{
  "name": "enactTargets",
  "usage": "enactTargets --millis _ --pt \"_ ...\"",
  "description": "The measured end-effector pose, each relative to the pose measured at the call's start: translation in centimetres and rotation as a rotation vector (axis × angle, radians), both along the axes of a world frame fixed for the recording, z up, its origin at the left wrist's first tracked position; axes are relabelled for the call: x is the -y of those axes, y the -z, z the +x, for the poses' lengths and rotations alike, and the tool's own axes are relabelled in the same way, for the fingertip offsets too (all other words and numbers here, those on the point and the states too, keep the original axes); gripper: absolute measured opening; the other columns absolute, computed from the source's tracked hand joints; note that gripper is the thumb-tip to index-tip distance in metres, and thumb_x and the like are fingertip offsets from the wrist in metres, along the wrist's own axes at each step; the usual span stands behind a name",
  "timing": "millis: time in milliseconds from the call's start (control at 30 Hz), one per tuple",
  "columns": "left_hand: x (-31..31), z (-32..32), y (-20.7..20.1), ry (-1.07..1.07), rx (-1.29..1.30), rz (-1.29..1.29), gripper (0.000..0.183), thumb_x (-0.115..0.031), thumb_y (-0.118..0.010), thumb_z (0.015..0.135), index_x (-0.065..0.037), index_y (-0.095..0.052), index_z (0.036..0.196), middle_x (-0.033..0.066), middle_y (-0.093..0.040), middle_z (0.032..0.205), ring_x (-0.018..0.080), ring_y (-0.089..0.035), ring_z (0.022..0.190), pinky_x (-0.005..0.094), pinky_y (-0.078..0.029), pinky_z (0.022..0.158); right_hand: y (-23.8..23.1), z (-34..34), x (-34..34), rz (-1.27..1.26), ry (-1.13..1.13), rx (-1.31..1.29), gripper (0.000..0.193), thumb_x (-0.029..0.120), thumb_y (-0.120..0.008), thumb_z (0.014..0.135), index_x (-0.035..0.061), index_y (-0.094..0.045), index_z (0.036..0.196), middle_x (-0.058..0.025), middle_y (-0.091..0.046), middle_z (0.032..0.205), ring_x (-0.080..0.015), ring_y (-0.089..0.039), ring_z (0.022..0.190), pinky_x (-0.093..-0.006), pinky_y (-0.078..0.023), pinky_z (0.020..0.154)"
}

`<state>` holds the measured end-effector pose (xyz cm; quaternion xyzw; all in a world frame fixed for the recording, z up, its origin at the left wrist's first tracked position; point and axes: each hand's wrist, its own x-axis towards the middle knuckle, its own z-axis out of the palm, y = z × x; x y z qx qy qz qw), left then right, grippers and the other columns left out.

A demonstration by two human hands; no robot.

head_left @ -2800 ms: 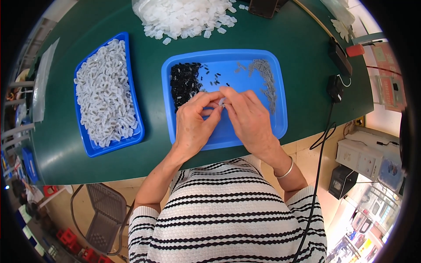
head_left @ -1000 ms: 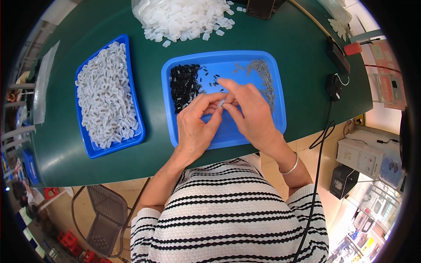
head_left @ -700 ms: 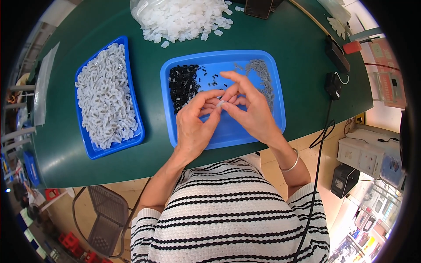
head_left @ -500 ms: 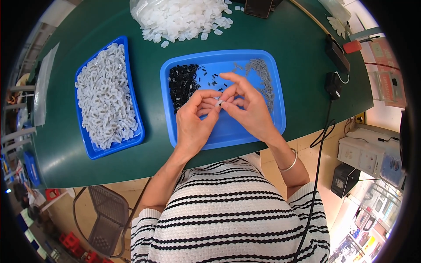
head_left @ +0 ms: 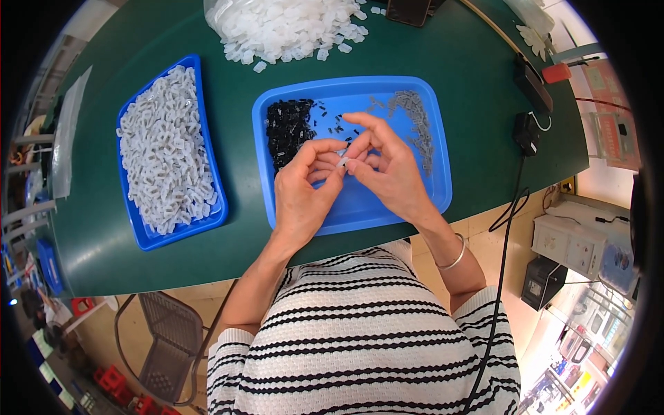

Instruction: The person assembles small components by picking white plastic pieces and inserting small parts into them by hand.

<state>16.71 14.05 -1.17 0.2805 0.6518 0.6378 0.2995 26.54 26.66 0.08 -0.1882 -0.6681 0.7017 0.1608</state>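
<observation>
Bare green table [head_left: 235, 90] runs between the two blue trays [head_left: 207, 138] [head_left: 443, 180], while the white parts heap [head_left: 283, 24] blocks the far edge and black boxes [head_left: 529, 104] crowd the right.

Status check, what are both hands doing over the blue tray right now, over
Left hand and right hand pinch one small white part together. Above blue tray. Nothing between them.

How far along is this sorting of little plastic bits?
Done: the left blue tray is heaped with white plastic pieces. In hand: left hand and right hand pinch one small white piece. Left: a loose white pile, black bits and grey bits.
</observation>
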Motion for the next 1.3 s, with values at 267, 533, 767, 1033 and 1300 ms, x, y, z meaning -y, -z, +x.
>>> enactTargets --millis 267,533,767,1033,1300 --pt "0.3 -0.2 -0.1 0.028 0.094 -0.034 0.029 0.008 -0.063 0.085 -0.001 -0.062 0.113 0.0063 -0.067 0.090 0.0104 -0.065 0.081 0.0248 -0.055 0.076 -0.6 0.2 -0.3 0.015 -0.067 0.065 0.052 -0.007 -0.060 0.087 0.0038 -0.045 0.136 -0.0033 -0.058 0.093 -0.0084 -0.056 0.083 -0.0221 -0.051 0.077" --pt "0.5 -0.1 -0.4 0.056 0.022 -0.062 0.029 0.008 -0.063 0.085 -0.001 -0.061 0.113 0.0063 -0.067 0.090 0.0107 -0.065 0.082 0.0245 -0.055 0.076 0.3 0.5 -0.5 -0.048 -0.084 0.033 0.053 -0.007 -0.060 0.087 0.0039 -0.045 0.137 -0.0021 -0.056 0.093 -0.0075 -0.055 0.087 -0.0210 -0.050 0.076" --pt "0.6 -0.2 -0.1 0.060 0.146 -0.019 0.030 0.008 -0.063 0.085 -0.001 -0.061 0.113 0.0053 -0.067 0.091 0.0090 -0.064 0.081 0.0232 -0.054 0.076 1.0 0.4 0.1 -0.109 -0.042 -0.041 0.050 -0.009 -0.057 0.086 0.0034 -0.046 0.133 -0.0035 -0.054 0.090 -0.0090 -0.057 0.083 -0.0248 -0.051 0.075" --pt "0.6 -0.2 0.0 0.037 0.022 -0.070 0.024 0.006 -0.063 0.087 -0.001 -0.063 0.110 0.0073 -0.066 0.092 0.0101 -0.064 0.081 0.0245 -0.054 0.075 0.3 0.4 0.6 0.074 0.012 0.048 0.044 -0.003 -0.060 0.087 0.0038 -0.050 0.130 -0.0034 -0.058 0.088 -0.0094 -0.056 0.080 -0.0248 -0.050 0.074" --pt "0.9 0.1 -0.3 0.057 0.003 -0.130 0.020 0.001 -0.064 0.090 0.001 -0.061 0.110 0.0052 -0.065 0.095 0.0090 -0.062 0.085 0.0230 -0.052 0.078 0.0 0.8 0.4 0.181 -0.031 0.107 0.050 -0.007 -0.060 0.086 0.0055 -0.049 0.133 -0.0007 -0.056 0.087 -0.0069 -0.054 0.079 -0.0223 -0.050 0.074"
